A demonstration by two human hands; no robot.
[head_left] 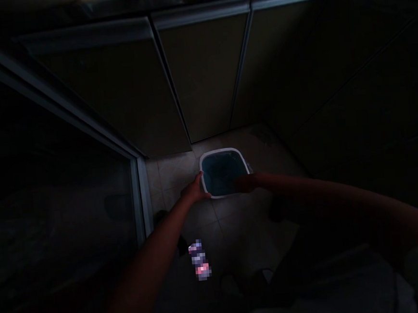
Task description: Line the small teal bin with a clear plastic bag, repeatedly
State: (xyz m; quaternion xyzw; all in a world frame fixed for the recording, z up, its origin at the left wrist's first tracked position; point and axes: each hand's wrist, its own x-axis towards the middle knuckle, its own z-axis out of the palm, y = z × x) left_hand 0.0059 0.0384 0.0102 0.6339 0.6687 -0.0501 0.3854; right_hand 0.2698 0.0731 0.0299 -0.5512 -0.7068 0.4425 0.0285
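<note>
A basin [223, 150] with a white rim and a bluish-green inside stands on the tiled floor in the dim light. My left hand [196, 189] is at its left rim, with the thumb and fingers apart and gripping the edge. Over the right part of the basin is my right hand [245, 183], partly inside the rim. Its fingers are too dark to make out, and anything it holds is hidden.
Cabinet doors [206, 74] stand behind the basin. A framed glass panel [139, 195] is at the left. A blurred, lit object [200, 261] lies on the floor nearer to me. Dark cabinets run along the right.
</note>
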